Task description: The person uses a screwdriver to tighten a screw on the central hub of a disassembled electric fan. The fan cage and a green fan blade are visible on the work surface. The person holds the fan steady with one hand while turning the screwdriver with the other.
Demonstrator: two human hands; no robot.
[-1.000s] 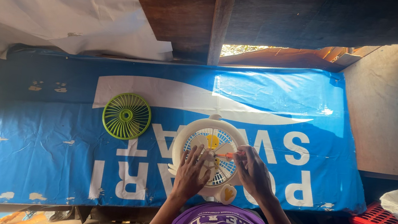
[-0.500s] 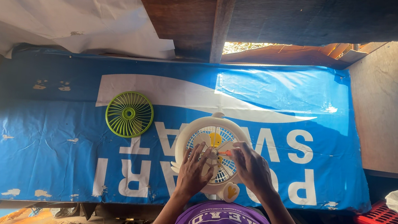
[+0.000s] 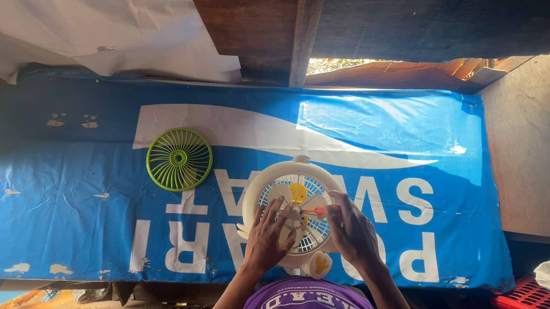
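Pinching what looks like an orange screwdriver (image 3: 315, 210), right hand (image 3: 351, 232) meets white fan (image 3: 272, 178).

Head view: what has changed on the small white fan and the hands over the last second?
Very little. Both hands stay on the white fan: the left hand keeps resting on its blades, and the right hand still holds the orange-handled screwdriver at the hub. Only the camera drifted slightly, so the scene sits a touch differently in frame. The green grille lies unmoved on the blue banner.
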